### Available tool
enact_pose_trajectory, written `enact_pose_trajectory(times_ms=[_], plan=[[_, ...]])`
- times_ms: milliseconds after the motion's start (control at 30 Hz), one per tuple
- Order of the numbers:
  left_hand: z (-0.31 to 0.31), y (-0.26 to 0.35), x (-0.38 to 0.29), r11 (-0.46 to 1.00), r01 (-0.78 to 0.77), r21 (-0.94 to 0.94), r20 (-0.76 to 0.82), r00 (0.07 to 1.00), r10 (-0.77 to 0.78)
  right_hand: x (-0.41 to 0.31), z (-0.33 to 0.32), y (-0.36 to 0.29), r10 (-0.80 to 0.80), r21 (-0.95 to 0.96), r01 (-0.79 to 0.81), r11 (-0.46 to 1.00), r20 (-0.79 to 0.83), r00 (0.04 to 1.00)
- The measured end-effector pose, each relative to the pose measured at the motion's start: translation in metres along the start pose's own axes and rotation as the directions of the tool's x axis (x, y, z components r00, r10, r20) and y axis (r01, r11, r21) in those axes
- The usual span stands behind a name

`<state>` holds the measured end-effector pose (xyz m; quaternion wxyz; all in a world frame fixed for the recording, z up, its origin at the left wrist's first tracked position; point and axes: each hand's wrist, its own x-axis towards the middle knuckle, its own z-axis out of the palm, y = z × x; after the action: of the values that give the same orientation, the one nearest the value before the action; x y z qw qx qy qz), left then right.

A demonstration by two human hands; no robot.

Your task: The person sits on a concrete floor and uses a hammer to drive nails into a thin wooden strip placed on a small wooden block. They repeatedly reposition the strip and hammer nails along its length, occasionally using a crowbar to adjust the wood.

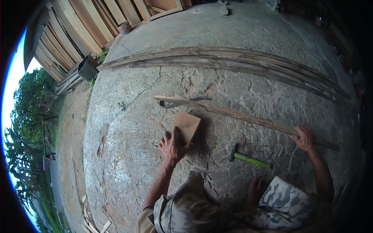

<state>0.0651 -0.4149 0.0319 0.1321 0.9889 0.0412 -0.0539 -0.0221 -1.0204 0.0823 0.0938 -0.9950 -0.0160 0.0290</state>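
Note:
My left hand (172, 147) rests against the near left side of a wooden block (188, 123), its fingers spread and one finger lying on the block's top. At the right, my right hand (304, 138) is closed round a long narrow wooden strip (247, 116), which runs up and left past the block. Under the strip's far end lies a bent steel bar (174, 105) with a hooked end. A hammer with a bright green handle (252, 160) and dark head lies on the concrete between my hands, touched by neither.
Beyond the block, several long weathered boards (221, 55) lie across the rough concrete floor (122, 151). Planks (81, 26) lean at the upper left, near a grey bin (88, 68) and a small bucket (124, 28). Nails or splinters are scattered near the hammer. My bare foot (256, 189) is close to it.

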Motion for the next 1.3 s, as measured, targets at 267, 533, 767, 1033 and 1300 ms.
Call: enact_pose_trajectory(times_ms=[267, 533, 767, 1033, 1300], plan=[[-0.013, -0.019, 0.047, 0.918, -0.378, 0.116, -0.365, 0.844, 0.394, -0.016, 0.061, 0.029, -0.070, -0.007, 0.071, 0.997, 0.102, 0.992], [0.015, -0.016, 0.092, 0.845, -0.492, -0.211, -0.063, 0.869, 0.491, -0.007, 0.084, -0.027, -0.108, -0.050, 0.104, 0.993, -0.089, 0.990], [0.017, -0.008, 0.101, 0.897, -0.414, -0.157, -0.036, 0.910, 0.413, -0.055, 0.126, -0.121, -0.416, 0.209, 0.378, 0.902, 0.189, 0.889], [0.023, -0.002, 0.099, 0.899, -0.376, -0.222, -0.053, 0.926, 0.374, -0.022, 0.119, -0.179, -0.328, 0.507, 0.166, 0.845, 0.247, 0.912], [0.037, -0.010, 0.108, 0.871, -0.448, -0.204, -0.105, 0.894, 0.435, 0.080, 0.084, -0.256, -0.524, 0.460, 0.535, 0.709, -0.165, 0.836]])
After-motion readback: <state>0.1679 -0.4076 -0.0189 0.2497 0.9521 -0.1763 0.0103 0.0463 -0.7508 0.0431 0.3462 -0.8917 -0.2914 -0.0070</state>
